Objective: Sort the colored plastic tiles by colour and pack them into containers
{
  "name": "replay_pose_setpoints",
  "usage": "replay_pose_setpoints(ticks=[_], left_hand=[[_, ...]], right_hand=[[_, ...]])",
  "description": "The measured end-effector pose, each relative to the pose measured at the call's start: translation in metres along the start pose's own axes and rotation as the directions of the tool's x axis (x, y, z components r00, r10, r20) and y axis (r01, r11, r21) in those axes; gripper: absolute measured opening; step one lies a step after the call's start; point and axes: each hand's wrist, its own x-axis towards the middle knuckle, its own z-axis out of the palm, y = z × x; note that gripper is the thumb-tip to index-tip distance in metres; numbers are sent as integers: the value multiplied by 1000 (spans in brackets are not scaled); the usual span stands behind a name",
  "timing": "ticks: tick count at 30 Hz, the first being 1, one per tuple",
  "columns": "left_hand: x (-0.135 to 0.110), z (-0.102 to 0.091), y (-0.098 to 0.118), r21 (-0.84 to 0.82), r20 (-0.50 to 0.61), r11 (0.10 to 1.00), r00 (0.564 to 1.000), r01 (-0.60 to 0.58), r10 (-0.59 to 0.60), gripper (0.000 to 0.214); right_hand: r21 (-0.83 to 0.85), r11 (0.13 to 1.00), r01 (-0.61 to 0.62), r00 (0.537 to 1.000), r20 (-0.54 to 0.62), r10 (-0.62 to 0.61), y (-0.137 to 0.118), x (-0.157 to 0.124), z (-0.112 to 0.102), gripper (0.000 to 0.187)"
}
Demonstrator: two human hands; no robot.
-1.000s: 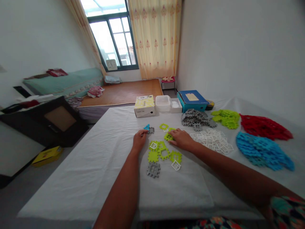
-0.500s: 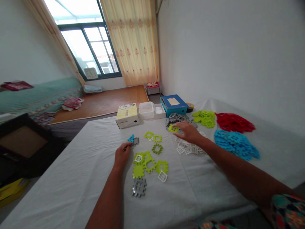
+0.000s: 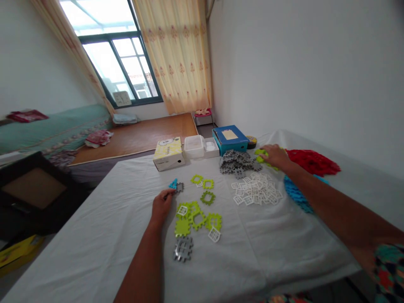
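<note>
My left hand (image 3: 162, 205) is closed, its fingertips at a blue triangular building piece (image 3: 173, 184) joined to or touching a grey toothed piece (image 3: 179, 187). Over at the pile of lime-green interlocking pieces (image 3: 273, 167), my right hand (image 3: 275, 155) has its fingers closed around a green piece (image 3: 260, 154). The hand covers much of that pile. Between my arms lie a green cluster of toothed pieces (image 3: 183, 227), a grey toothed square (image 3: 183, 249), a green toothed ring (image 3: 208, 198) and a white window piece (image 3: 214, 235).
Heaps of grey pieces (image 3: 236, 162), white window frames (image 3: 257, 189), red pieces (image 3: 315, 162) and blue pieces (image 3: 296, 193) lie on the white cloth. Behind them stand a blue box (image 3: 230, 139), a clear plastic container (image 3: 194, 146) and a yellow-white box (image 3: 168, 153).
My right hand has moved right, with a green piece, from above the grey heap to the green pile. The white heap is now uncovered. My left hand stays in place.
</note>
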Motion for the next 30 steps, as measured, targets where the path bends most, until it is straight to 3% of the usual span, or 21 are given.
replay_pose_setpoints(ticks=[3, 6, 8, 11, 16, 21, 25, 27, 30], left_hand=[[1, 1, -1, -11, 1, 1000, 1000, -2, 2, 29], [0, 2, -1, -27, 6, 1000, 1000, 0, 0, 29], [-2, 1, -1, -29, 9, 1000, 1000, -1, 2, 29], [-4, 1, -1, -23, 6, 1000, 1000, 5, -4, 29], [-3, 2, -1, -5, 40, 1000, 999, -4, 4, 30], [-2, 2, 0, 40, 53, 999, 998, -31, 29, 31], [-2, 0, 0, 51, 59, 998, 998, -36, 33, 33], [-3, -1, 0, 54, 58, 998, 998, -34, 31, 34], [-3, -2, 0, 71, 66, 997, 997, -33, 29, 36]], right_hand=[[208, 942, 265, 958, 53, -282, -77, -24, 0, 35], [350, 826, 441, 856, 114, -505, -156, -58, 3, 32], [364, 791, 491, 808, 147, -570, -195, -79, 7, 38], [314, 808, 499, 805, 179, -566, -226, -99, 14, 54], [346, 809, 476, 838, 101, -536, -223, -107, 29, 44], [501, 709, 496, 819, 2, -574, -209, -107, 39, 36], [532, 669, 519, 813, -66, -579, -201, -102, 34, 33], [517, 689, 507, 840, -117, -530, -188, -94, 29, 34], [470, 792, 391, 920, -185, -345, -148, -72, 18, 34]])
